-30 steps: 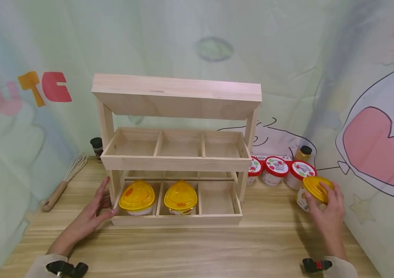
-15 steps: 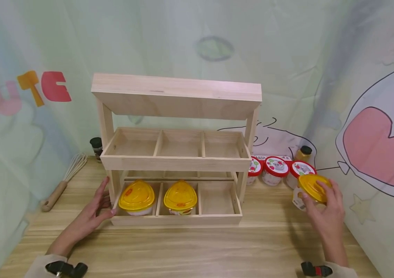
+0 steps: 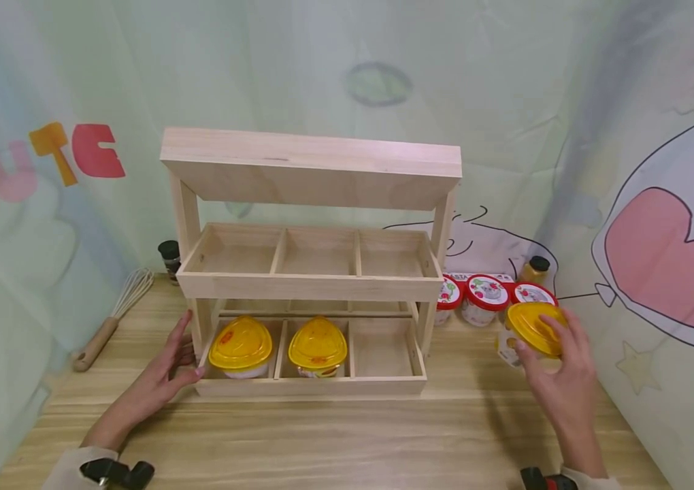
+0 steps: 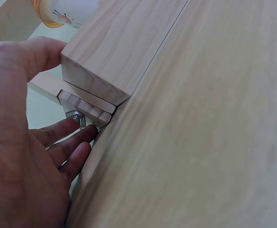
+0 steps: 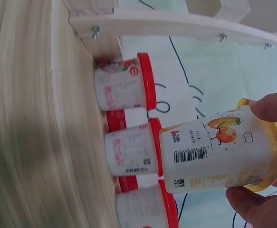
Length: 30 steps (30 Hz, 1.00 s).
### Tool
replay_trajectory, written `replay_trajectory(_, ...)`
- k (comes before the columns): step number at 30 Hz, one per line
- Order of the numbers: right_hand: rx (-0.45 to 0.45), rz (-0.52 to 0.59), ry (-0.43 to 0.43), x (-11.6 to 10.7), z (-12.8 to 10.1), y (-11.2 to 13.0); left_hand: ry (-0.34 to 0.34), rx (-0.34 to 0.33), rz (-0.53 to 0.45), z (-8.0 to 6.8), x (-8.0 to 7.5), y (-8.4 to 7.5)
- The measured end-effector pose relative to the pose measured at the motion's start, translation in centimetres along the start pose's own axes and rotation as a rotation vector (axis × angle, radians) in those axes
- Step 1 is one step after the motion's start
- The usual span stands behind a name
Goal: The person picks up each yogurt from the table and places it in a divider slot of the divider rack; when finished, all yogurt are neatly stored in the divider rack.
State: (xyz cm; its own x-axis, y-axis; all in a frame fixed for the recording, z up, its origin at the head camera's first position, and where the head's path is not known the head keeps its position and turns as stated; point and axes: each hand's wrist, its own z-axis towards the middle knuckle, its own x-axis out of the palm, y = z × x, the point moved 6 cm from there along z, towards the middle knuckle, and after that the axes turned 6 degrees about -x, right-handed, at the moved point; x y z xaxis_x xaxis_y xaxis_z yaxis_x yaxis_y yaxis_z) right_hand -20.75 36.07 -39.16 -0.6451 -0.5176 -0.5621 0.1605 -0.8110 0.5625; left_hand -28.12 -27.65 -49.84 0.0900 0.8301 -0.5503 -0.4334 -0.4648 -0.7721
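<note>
My right hand point(image 3: 552, 357) grips a yellow-lidded cup point(image 3: 531, 330) by its lid, lifted above the table to the right of the wooden rack point(image 3: 313, 272). The right wrist view shows the cup point(image 5: 224, 152) with an orange cartoon label, my fingers point(image 5: 271, 107) curled on the lid rim. My left hand point(image 3: 166, 371) rests with straight fingers against the rack's lower left corner point(image 4: 93, 80), thumb on the front. Two yellow-lidded cups point(image 3: 241, 346) point(image 3: 317, 346) sit in the lower tray's left and middle compartments. The right compartment point(image 3: 380, 347) and the upper tray hold nothing.
Three red-lidded cups point(image 3: 486, 296) stand in a row right of the rack, seen also as red-lidded cups point(image 5: 128, 118) in the right wrist view. A dark-capped bottle point(image 3: 533, 269) stands behind them. A whisk point(image 3: 117, 313) and a small jar point(image 3: 170, 257) lie left. A printed backdrop hangs close behind.
My right hand has lifted the yellow-lidded cup and carried it a little left toward the rack. The left hand has stayed on the rack's corner.
</note>
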Motion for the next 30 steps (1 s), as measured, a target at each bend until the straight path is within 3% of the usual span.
replay_trajectory(30,-0.187,0.151,0.133,2.4,-1.4,6.0,0.002,-0.011,0.020,0.0,0.0,0.0)
